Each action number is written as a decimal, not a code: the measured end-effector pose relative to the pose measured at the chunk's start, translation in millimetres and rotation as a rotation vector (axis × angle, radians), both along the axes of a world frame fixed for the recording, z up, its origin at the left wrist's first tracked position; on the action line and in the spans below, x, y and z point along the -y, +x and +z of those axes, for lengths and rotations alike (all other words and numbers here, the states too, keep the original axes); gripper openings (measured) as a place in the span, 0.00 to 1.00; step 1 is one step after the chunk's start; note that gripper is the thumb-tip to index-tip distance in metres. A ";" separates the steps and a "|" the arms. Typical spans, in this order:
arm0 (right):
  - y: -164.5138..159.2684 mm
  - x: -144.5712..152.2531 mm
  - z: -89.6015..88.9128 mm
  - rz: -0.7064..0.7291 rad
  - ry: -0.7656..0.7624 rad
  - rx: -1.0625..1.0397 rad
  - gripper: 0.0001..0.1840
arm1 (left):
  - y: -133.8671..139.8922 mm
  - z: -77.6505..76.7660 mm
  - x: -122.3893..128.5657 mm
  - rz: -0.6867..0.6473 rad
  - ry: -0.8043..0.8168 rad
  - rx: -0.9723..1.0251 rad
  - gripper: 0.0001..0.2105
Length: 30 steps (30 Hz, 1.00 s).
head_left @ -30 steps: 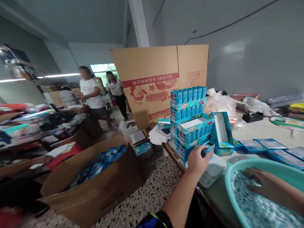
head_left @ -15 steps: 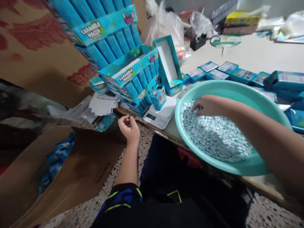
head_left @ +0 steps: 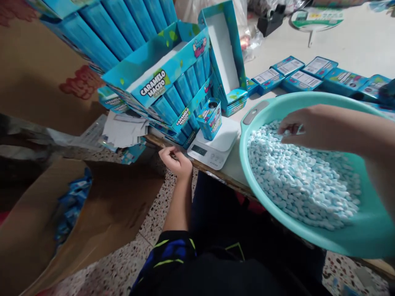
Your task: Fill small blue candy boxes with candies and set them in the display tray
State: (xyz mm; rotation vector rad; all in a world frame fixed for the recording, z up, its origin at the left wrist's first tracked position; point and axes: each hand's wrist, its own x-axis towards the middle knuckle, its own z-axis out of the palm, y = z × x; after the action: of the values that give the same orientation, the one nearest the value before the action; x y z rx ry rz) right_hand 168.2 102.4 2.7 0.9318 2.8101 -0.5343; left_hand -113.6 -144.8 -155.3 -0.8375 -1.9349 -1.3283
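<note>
My right hand (head_left: 304,125) is over the turquoise plastic basin (head_left: 285,220), fingers curled close above a heap of small pale blue and white candies (head_left: 296,181). A pale piece shows at its fingertips; how many it holds is hidden. My left hand (head_left: 177,161), loosely closed with nothing seen in it, is by the table edge in front of the white kitchen scale (head_left: 214,155). On the scale's plate stands a small blue candy box (head_left: 210,120), its top seeming open. Dark digits on the display are too blurred to read.
Blue display trays (head_left: 154,86) packed with boxes are stacked behind the scale, beside an upright tray (head_left: 224,53). Flat blue boxes (head_left: 300,80) lie behind the basin. A black tape dispenser (head_left: 270,21) stands farther back. Below left, a cardboard carton (head_left: 117,201) holds blue packaging.
The view has moved closer to the table and scale. My right hand stays over the candies, its fingers still curled. My left hand remains loosely closed by the table edge.
</note>
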 end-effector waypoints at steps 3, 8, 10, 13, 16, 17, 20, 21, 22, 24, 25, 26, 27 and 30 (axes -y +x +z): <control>5.7 -2.1 -1.6 0.049 -0.013 -0.100 0.07 | 3.5 11.9 8.4 -0.062 -0.057 -0.175 0.04; 8.6 -3.0 -6.6 0.147 -0.008 -0.192 0.13 | 37.5 65.9 -7.7 -0.269 -0.167 -0.306 0.17; 5.0 -1.0 -3.9 0.124 0.007 -0.266 0.17 | 51.4 81.4 -28.6 -0.265 -0.188 -0.181 0.27; -3.7 2.9 5.3 0.008 -0.029 -0.420 0.13 | 60.3 84.3 -61.0 -0.291 -0.210 0.018 0.37; -13.5 6.0 12.0 -0.196 -0.147 -0.580 0.09 | 58.8 76.0 -81.7 -0.369 -0.191 0.176 0.38; -16.6 7.1 12.5 -0.248 -0.212 -0.647 0.08 | 58.3 75.6 -84.6 -0.390 -0.183 0.199 0.37; -25.5 11.0 10.9 -0.405 -0.574 -0.855 0.12 | 61.8 90.1 -83.1 -0.444 -0.151 0.082 0.30; -28.2 12.6 10.2 -0.455 -0.729 -0.916 0.14 | 65.0 99.5 -81.3 -0.491 -0.167 -0.005 0.28; -30.8 14.4 9.9 -0.498 -0.882 -0.967 0.17 | 68.9 110.0 -80.2 -0.558 -0.209 -0.103 0.26; -35.1 18.1 10.3 -0.569 -1.151 -1.036 0.21 | 77.3 130.9 -81.9 -0.695 -0.331 -0.294 0.26; -36.9 19.9 10.9 -0.602 -1.256 -1.059 0.22 | 81.0 139.9 -84.8 -0.745 -0.391 -0.369 0.26; -38.4 21.6 11.8 -0.631 -1.341 -1.076 0.23 | 84.0 147.3 -88.9 -0.770 -0.433 -0.427 0.27; -39.6 23.1 12.6 -0.658 -1.406 -1.085 0.24 | 86.3 153.1 -93.6 -0.773 -0.458 -0.473 0.27; -42.9 26.8 14.4 -0.726 -1.494 -1.087 0.25 | 88.4 161.9 -106.6 -0.776 -0.507 -0.544 0.26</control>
State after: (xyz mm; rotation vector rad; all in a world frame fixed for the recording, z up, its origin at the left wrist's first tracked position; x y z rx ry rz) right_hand 125.3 75.6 17.1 1.2476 1.2573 -3.1896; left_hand -25.2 -38.2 6.6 -2.1049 -1.5472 -0.8145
